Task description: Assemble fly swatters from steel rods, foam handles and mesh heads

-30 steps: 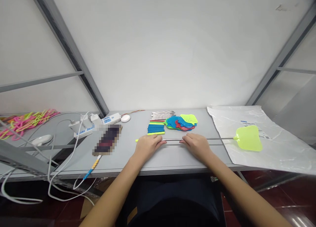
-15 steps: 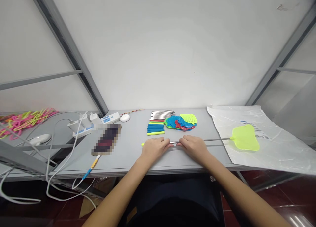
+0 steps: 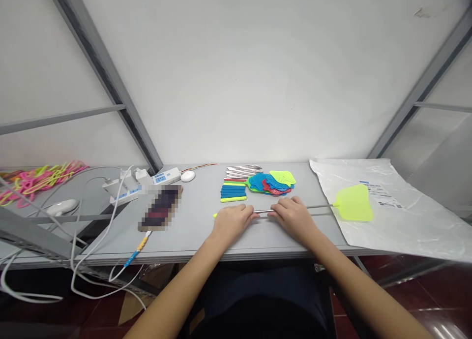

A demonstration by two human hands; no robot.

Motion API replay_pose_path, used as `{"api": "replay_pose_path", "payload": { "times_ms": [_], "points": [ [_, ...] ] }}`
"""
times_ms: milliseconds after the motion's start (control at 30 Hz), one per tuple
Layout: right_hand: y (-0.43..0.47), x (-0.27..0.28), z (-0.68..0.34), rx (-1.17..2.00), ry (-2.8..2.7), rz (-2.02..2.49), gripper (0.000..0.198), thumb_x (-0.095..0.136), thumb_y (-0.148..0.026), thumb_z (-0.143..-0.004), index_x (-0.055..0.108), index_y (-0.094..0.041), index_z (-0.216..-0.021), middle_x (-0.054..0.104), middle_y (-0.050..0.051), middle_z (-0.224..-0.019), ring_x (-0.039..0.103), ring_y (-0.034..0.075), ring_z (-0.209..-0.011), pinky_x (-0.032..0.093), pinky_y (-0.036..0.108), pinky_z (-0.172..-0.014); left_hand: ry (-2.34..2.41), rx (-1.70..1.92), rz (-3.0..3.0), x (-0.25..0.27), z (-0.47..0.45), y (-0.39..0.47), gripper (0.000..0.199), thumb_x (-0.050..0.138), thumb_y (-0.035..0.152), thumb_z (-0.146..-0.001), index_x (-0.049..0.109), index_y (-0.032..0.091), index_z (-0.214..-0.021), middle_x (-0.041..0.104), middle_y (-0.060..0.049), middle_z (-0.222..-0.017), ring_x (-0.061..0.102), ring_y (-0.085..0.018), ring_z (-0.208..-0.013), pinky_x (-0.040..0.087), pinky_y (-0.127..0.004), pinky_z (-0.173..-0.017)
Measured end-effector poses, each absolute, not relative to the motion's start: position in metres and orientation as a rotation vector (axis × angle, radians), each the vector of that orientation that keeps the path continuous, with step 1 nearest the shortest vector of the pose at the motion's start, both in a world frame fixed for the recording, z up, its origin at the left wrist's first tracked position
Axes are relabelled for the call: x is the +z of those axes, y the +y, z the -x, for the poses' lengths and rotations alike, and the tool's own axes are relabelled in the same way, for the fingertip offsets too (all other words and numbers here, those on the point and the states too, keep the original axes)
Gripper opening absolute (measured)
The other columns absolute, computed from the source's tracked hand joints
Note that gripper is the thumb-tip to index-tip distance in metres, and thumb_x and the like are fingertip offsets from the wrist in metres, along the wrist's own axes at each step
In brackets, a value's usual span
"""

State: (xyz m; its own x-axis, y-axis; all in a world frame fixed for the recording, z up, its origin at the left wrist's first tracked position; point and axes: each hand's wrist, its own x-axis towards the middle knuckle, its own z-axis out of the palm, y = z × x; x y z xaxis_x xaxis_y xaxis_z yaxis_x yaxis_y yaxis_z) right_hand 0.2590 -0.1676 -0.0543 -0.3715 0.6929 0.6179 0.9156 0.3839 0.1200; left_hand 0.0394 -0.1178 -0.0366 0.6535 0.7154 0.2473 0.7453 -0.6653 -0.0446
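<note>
A fly swatter (image 3: 354, 202) with a yellow-green head and a thin metal telescopic rod lies sideways in front of me. My left hand (image 3: 232, 226) is closed around its handle end, and a yellow-green tip pokes out on the left. Farther right, my right hand (image 3: 295, 218) grips the rod, leaving a short stretch of metal visible between the hands. Behind my hands lie a pile of blue, red, green and yellow swatter heads (image 3: 271, 183), a row of blue, red and yellow-green handle sleeves (image 3: 233, 190), and several metal rods (image 3: 243, 171).
A white plastic bag (image 3: 398, 226) with printed labels covers the table's right side, under the swatter head. On the left are a blurred phone-like object (image 3: 161, 208) with a cable, power strips (image 3: 165, 176), a white round device (image 3: 188, 176), and tangled pink and yellow cords (image 3: 40, 181).
The swatter head has moved left, closer to my hands, and the rod looks shorter. My right hand has shifted slightly right, while my left stays nearly in place.
</note>
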Motion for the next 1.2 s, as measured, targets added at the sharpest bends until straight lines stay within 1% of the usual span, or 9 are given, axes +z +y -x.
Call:
{"api": "replay_pose_path", "payload": {
  "times_ms": [133, 333, 567, 867, 933, 1100, 1200],
  "points": [
    [-0.170, -0.052, -0.272, -0.613, -2.159, 1.400, 0.029, 0.044, -0.033, -0.098, 0.064, -0.018, -0.083, 0.058, 0.002, -0.069, 0.048, 0.013, -0.066, 0.024, 0.030, -0.066, -1.235, -0.367, 2.710, -0.036, -0.033, -0.115, 0.046, 0.026, 0.055, -0.097, 0.059, 0.024, -0.085, 0.064, -0.002, -0.080, 0.060, -0.016, -0.070, 0.027, -0.026, -0.053],
    [-0.171, -0.057, -0.261, -0.617, -2.151, 1.390, 0.031, 0.044, -0.033, -0.098, 0.063, -0.019, -0.076, 0.056, 0.000, -0.063, 0.046, 0.012, -0.061, 0.022, 0.029, -0.059, -1.181, -0.343, 2.710, -0.038, -0.039, -0.119, 0.048, 0.024, 0.054, -0.098, 0.059, 0.023, -0.086, 0.063, -0.002, -0.077, 0.058, -0.015, -0.066, 0.024, -0.026, -0.052],
    [-0.171, -0.058, -0.248, -0.569, -2.207, 1.358, 0.030, 0.043, -0.034, -0.098, 0.063, -0.020, -0.080, 0.058, 0.000, -0.066, 0.048, 0.012, -0.062, 0.023, 0.029, -0.057, -1.110, -0.311, 2.731, -0.038, -0.047, -0.126, 0.048, 0.022, 0.054, -0.098, 0.058, 0.023, -0.087, 0.063, -0.001, -0.077, 0.058, -0.015, -0.064, 0.017, -0.027, -0.050],
    [-0.177, -0.052, -0.250, -0.515, -2.279, 1.357, 0.024, 0.040, -0.025, -0.097, 0.062, -0.020, -0.102, 0.061, 0.002, -0.078, 0.050, 0.014, -0.068, 0.028, 0.029, -0.064, -1.139, -0.370, 2.710, -0.039, -0.045, -0.124, 0.048, 0.025, 0.054, -0.098, 0.058, 0.022, -0.084, 0.064, -0.002, -0.077, 0.058, -0.016, -0.064, 0.017, -0.028, -0.052],
    [-0.177, -0.052, -0.252, -0.525, -2.266, 1.376, 0.024, 0.041, -0.028, -0.098, 0.063, -0.019, -0.101, 0.061, 0.003, -0.078, 0.051, 0.015, -0.069, 0.028, 0.029, -0.066, -1.144, -0.386, 2.699, -0.040, -0.043, -0.123, 0.048, 0.025, 0.054, -0.098, 0.058, 0.022, -0.084, 0.064, -0.002, -0.077, 0.057, -0.015, -0.064, 0.017, -0.028, -0.052],
    [-0.174, -0.051, -0.271, -0.620, -2.153, 1.526, 0.031, 0.042, -0.035, -0.098, 0.064, -0.018, -0.084, 0.062, 0.004, -0.074, 0.052, 0.016, -0.071, 0.027, 0.032, -0.073, -1.183, -0.477, 2.659, -0.041, -0.037, -0.117, 0.045, 0.027, 0.053, -0.098, 0.058, 0.023, -0.083, 0.064, 0.000, -0.077, 0.057, -0.016, -0.066, 0.019, -0.028, -0.053],
    [-0.172, -0.052, -0.287, -0.683, -2.065, 1.628, 0.031, 0.044, -0.037, -0.097, 0.064, -0.018, -0.083, 0.063, 0.005, -0.073, 0.053, 0.018, -0.074, 0.026, 0.033, -0.077, -1.211, -0.538, 2.646, -0.040, -0.035, -0.114, 0.042, 0.030, 0.051, -0.098, 0.057, 0.023, -0.082, 0.063, -0.001, -0.076, 0.056, -0.015, -0.067, 0.023, -0.028, -0.055]
  ]
}}
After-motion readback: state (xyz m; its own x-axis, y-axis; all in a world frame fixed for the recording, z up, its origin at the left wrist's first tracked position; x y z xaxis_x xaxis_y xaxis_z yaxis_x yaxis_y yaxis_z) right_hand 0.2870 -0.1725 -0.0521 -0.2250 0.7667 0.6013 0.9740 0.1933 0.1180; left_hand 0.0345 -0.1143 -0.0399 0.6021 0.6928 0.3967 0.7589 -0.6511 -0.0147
